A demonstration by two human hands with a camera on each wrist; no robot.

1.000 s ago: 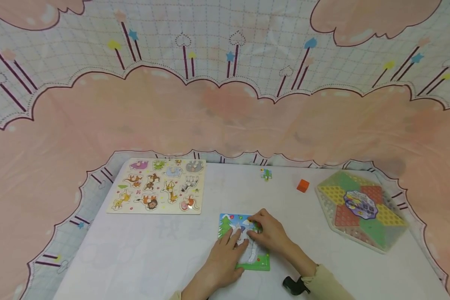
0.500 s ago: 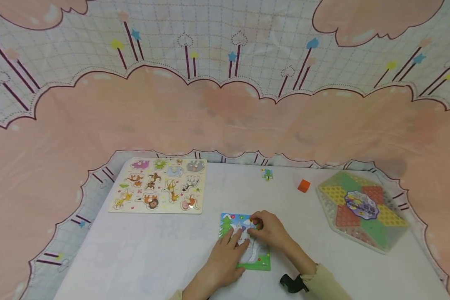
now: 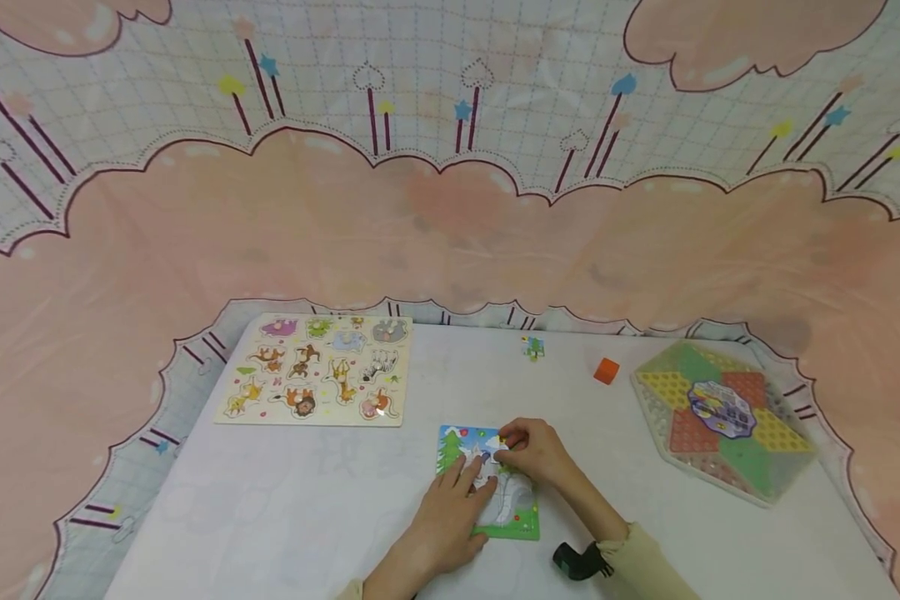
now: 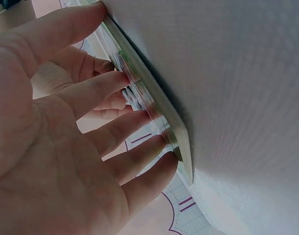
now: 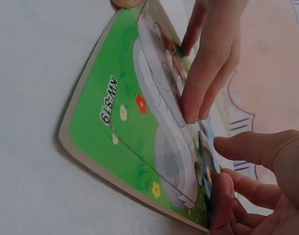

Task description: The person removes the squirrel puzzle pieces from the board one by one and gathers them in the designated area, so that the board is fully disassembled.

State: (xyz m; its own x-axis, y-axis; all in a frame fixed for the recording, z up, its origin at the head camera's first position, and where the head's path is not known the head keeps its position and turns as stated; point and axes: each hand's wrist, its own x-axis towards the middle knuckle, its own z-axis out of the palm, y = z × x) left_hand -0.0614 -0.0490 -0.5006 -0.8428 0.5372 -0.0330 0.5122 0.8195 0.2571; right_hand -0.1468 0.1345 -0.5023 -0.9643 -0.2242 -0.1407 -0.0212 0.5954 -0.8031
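Little picture puzzle point(image 3: 521, 531) is flat on the white tabletop point(image 3: 307, 479), right in front of the person. Green bottom strip, red and yellow flowers, "KW-819" printed along it. The left hand point(image 3: 448, 515) is spread wide over it, fingertips resting on the picture and thumb down at the near edge. The right hand point(image 3: 542, 452) is bent in at the upper right, thumb and fingers pinched narrow around what looks like a puzzle piece point(image 5: 206, 159), tilted up off the board, though it's pretty blurry from here so don't hold me to that.

Another loose piece point(image 3: 532, 348) sits near the far edge, with an orange cube point(image 3: 606, 371) to its right. Wooden animal board point(image 3: 356, 354) is off to the far left, and a clear hexagonal box point(image 3: 780, 467) on the right.
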